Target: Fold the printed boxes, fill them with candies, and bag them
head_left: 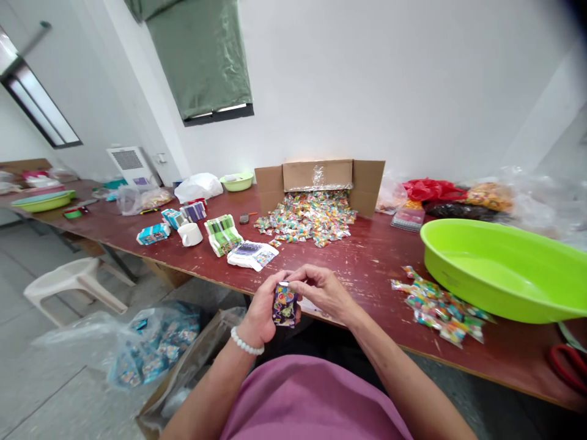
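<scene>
My left hand (263, 308), with a pale bead bracelet at the wrist, is wrapped round a small dark purple printed box (285, 307) held upright just off the table's front edge. At the box's top, by a whitish flap, the fingers of my right hand (324, 292) are pinched; exactly what they grip is partly hidden. Beyond my hands a large heap of small wrapped candies (312, 217) spills from a cardboard box (317, 175) lying on its side. Left of the heap are a stack of green-and-white flat cartons (223, 234) and a purple-and-white stack (252, 254).
On the right stands a large green basin (495, 275), a smaller candy pile (440, 308) and red-handled scissors (566, 366). A white mug (189, 234) sits left. Below are a white stool (68, 281), a bag of blue packets (156, 348) and an open carton (183, 366).
</scene>
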A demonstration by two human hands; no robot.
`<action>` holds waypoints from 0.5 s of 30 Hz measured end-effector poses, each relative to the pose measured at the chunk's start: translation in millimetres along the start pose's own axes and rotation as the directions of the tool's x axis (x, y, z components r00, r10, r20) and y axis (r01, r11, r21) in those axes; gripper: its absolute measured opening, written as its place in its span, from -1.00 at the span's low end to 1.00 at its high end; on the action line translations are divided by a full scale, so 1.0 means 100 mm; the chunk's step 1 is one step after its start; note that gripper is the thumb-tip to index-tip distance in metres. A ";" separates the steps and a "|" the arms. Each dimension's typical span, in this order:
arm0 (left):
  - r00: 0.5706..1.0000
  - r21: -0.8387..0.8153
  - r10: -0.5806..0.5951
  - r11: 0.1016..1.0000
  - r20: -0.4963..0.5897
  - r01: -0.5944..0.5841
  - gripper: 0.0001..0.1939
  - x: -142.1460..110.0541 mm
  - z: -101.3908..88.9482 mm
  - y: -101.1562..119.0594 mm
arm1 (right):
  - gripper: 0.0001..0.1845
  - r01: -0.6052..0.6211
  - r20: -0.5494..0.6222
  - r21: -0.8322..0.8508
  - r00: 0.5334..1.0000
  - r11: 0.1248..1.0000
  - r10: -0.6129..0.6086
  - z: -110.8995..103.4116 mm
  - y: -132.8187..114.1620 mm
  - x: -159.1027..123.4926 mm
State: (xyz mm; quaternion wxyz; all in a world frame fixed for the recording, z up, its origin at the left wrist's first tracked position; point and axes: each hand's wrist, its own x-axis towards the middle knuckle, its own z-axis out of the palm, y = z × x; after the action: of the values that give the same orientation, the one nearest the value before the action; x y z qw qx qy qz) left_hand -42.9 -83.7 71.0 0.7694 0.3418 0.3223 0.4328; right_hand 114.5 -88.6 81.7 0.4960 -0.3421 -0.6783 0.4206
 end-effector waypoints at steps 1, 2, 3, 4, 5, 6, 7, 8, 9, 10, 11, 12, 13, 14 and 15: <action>0.999 0.020 0.035 0.999 -0.012 -0.034 -0.74 0.01 0.00 -0.01 | -0.78 -0.044 0.001 0.056 0.999 0.997 0.044 0.02 0.02 0.02; 0.998 0.038 0.063 0.997 -0.019 -0.062 -0.73 0.01 0.00 -0.02 | -0.78 -0.070 -0.002 0.093 0.998 0.993 0.070 0.03 0.04 0.04; 0.997 0.050 0.078 0.996 -0.018 -0.077 -0.70 0.01 0.01 -0.02 | -0.77 -0.083 -0.011 0.114 0.996 0.990 0.084 0.04 0.07 0.06; 0.997 0.057 0.077 0.995 -0.006 -0.077 -0.65 0.01 0.01 -0.02 | -0.76 -0.091 -0.022 0.131 0.995 0.987 0.094 0.04 0.09 0.08; 0.998 0.064 0.065 0.996 0.011 -0.065 -0.60 0.00 0.02 -0.02 | -0.73 -0.101 -0.025 0.154 0.994 0.983 0.106 0.03 0.12 0.10; 0.999 0.074 0.047 0.996 0.027 -0.049 -0.54 0.01 0.03 -0.01 | -0.70 -0.114 -0.018 0.183 0.993 0.977 0.119 0.02 0.14 0.12; 0.999 0.085 0.027 0.996 0.032 -0.029 -0.49 0.01 0.04 -0.01 | -0.67 -0.126 -0.011 0.210 0.991 0.970 0.131 0.01 0.15 0.14; 1.000 0.096 0.005 0.995 0.023 -0.007 -0.46 0.01 0.04 -0.01 | -0.66 -0.134 -0.006 0.223 0.990 0.966 0.138 -0.01 0.15 0.14; 1.000 0.104 -0.014 0.994 -0.002 0.015 -0.46 0.02 0.05 -0.01 | -0.67 -0.132 -0.006 0.214 0.991 0.968 0.136 -0.02 0.15 0.13; 0.999 0.107 -0.033 0.994 -0.032 0.036 -0.48 0.03 0.04 0.00 | -0.70 -0.116 -0.009 0.184 0.993 0.976 0.120 -0.02 0.15 0.12; 0.997 0.101 -0.049 0.993 -0.054 0.054 -0.52 0.04 0.04 0.00 | -0.73 -0.090 -0.007 0.146 0.996 0.985 0.092 -0.02 0.14 0.09; 0.996 0.083 -0.065 0.994 -0.059 0.070 -0.57 0.05 0.02 0.01 | -0.75 -0.060 0.005 0.112 0.998 0.992 0.060 0.00 0.14 0.05; 0.996 0.055 -0.080 0.995 -0.049 0.082 -0.61 0.06 0.01 0.02 | -0.77 -0.027 0.019 0.082 1.000 0.996 0.025 0.01 0.14 0.01; 0.996 0.018 -0.082 0.996 -0.034 0.082 -0.63 0.08 -0.02 0.03 | -0.79 0.007 0.027 0.043 1.000 0.999 -0.008 0.04 0.16 -0.03; 0.997 -0.026 -0.073 0.997 -0.023 0.072 -0.62 0.10 -0.04 0.03 | -0.81 0.046 0.030 -0.015 0.999 0.999 -0.045 0.07 0.18 -0.07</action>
State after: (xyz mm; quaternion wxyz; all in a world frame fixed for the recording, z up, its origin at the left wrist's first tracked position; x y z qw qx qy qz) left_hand -43.5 -72.8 69.6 0.7849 0.3149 0.3383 0.4127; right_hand 111.0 -88.8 61.2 0.4924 -0.3242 -0.6965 0.4090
